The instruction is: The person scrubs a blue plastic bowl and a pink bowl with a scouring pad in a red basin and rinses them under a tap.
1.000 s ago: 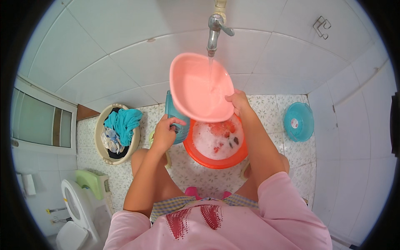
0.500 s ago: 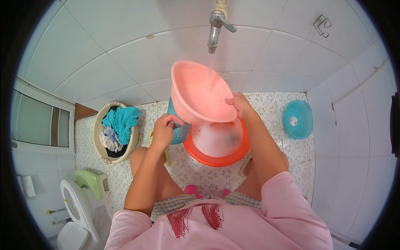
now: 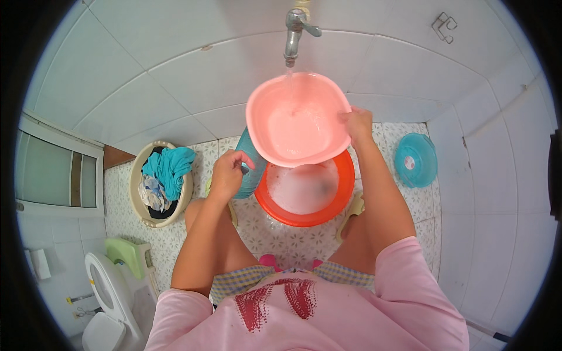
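My right hand [image 3: 357,126] grips the right rim of a pink basin [image 3: 295,137], thumb over the edge. The basin is tilted under a metal tap [image 3: 293,36], and a thin stream of water runs into it. My left hand [image 3: 228,174] is beside the basin's lower left, its fingers loosely curved and apart, with nothing visible in them. Beneath the pink basin, an orange-red basin [image 3: 280,216] on the floor holds whitish, foamy water [image 3: 293,190]. A blue-green container [image 3: 250,182] stands behind my left hand, partly hidden by the pink basin.
A cream basket [image 3: 136,199] with turquoise, white and dark clothes [image 3: 171,172] stands at the left. Another blue-green basin [image 3: 417,164] sits at the right by the tiled wall. A toilet [image 3: 111,292] and green stool [image 3: 126,257] are at the lower left.
The pink basin has tipped closer to level and shifted slightly up under the tap. My right hand has risen with it, while my left hand has come off its lower rim.
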The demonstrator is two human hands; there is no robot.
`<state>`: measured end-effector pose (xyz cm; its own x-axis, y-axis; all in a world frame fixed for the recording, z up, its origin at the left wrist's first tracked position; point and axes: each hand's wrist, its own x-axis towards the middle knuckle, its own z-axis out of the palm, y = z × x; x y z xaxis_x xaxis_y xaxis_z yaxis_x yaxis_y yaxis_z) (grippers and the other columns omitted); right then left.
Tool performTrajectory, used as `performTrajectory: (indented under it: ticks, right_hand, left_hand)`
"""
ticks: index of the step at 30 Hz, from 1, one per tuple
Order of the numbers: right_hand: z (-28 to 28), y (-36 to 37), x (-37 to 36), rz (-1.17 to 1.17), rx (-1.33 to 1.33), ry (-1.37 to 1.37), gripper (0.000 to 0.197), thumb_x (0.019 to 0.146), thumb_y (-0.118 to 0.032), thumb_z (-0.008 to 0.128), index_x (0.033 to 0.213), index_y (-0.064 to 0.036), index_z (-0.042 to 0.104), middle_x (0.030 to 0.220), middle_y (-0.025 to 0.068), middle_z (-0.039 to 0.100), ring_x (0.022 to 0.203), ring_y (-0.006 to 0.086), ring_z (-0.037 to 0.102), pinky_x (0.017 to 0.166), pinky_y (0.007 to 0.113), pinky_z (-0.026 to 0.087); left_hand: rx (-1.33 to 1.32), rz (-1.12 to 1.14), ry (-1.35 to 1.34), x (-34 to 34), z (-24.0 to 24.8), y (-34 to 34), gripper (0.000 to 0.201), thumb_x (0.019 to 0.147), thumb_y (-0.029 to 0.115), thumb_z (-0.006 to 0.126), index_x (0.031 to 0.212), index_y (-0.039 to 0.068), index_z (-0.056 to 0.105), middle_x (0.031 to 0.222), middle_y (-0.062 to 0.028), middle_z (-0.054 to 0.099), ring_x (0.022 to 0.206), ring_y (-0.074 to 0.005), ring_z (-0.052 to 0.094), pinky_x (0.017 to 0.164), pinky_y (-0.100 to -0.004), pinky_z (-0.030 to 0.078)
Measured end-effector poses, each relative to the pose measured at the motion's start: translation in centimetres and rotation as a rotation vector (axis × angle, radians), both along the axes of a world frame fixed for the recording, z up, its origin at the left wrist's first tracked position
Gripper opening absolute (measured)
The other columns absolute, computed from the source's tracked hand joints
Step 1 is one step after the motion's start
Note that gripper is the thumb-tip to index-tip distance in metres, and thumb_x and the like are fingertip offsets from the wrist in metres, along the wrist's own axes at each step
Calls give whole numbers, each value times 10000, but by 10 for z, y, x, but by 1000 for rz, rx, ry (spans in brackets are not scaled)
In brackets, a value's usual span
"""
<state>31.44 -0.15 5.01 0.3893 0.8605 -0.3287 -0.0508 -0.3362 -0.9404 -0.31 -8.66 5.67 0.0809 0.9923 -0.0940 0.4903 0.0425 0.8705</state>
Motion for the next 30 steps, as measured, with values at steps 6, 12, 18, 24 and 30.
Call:
performTrajectory:
  ticks: [6, 12, 18, 24, 30]
  right_hand:
    - [59, -54, 16, -54, 355, -558, 329, 656, 53, 573, 937, -33, 720, 1082, 146, 650, 1004, 232, 593, 847, 337, 459]
    - [59, -106, 31, 164, 927, -1312, 521, 611, 116, 556, 1068, -108, 669, 1250, 83, 554, 1147, 309, 487, 960, 476, 379]
    - [49, -135, 39, 264, 966, -1311, 558, 621, 113, 566, 1134, -100, 622, 1250, 86, 553, 1191, 330, 473, 1071, 558, 290]
    - [15, -108, 56, 220, 839, -1270, 528, 638, 75, 569, 1132, -101, 629, 1249, 81, 562, 1175, 341, 477, 1075, 556, 265]
    - [7, -51, 86, 259, 768, -1329, 448, 721, 14, 552, 1143, -118, 631, 1250, 68, 565, 1164, 324, 483, 1073, 554, 254]
  left_hand:
    - [133, -191, 74, 44, 14, -1, 419, 819, -86, 453, 1167, 111, 577, 852, -143, 599, 787, -269, 620, 724, -379, 483]
    - [70, -117, 25, 109, 35, 3, 580, 896, -21, 474, 1411, 162, 280, 860, -167, 595, 751, -286, 646, 700, -390, 492]
    - [-136, 106, -216, 136, 23, 30, 442, 910, -9, 470, 1322, 117, 370, 894, -130, 553, 679, -179, 594, 587, -339, 479]
    - [-248, 256, -346, 138, -22, 60, 350, 926, 9, 458, 1259, 103, 406, 908, -138, 552, 606, -160, 532, 537, -299, 434]
    - [-76, 38, -120, 182, -19, 114, 342, 923, 50, 478, 1253, 92, 399, 812, -152, 596, 682, -242, 610, 611, -382, 479]
